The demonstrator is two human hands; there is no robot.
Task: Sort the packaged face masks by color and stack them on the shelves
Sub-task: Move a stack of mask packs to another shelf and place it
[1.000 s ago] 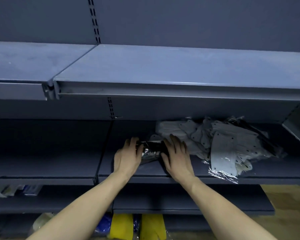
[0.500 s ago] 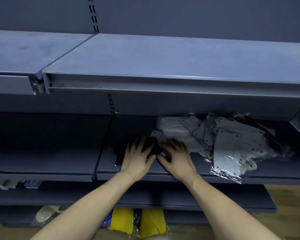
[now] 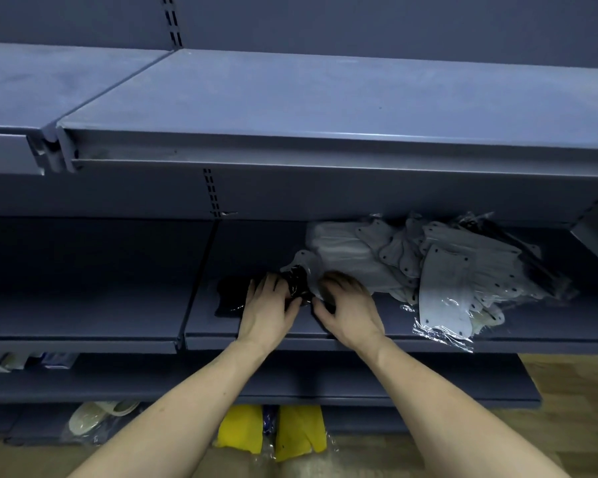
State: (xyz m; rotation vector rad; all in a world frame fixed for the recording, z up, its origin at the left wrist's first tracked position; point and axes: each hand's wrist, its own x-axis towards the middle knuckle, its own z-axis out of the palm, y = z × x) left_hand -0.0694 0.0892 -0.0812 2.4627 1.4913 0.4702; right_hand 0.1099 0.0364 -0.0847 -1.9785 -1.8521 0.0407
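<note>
Both hands are on the middle shelf (image 3: 325,334) of a grey rack. My left hand (image 3: 268,307) lies over a small stack of black packaged masks (image 3: 230,298), its fingers on a shiny black pack (image 3: 296,282) between the hands. My right hand (image 3: 347,307) has curled fingers on the right end of that same black pack. Just to the right lies a loose heap of white packaged masks (image 3: 428,267), with a few black packs (image 3: 518,250) at its far right edge.
The upper shelf (image 3: 325,150) overhangs the hands. On the floor lie yellow packaged masks (image 3: 273,429) and a pale pack (image 3: 90,414). A lower shelf (image 3: 428,391) juts out below, with small items (image 3: 25,360) at the far left.
The black pack between my hands has been set onto the black stack at the left. My left hand slid onto it, and my right hand's fingers have curled in.
</note>
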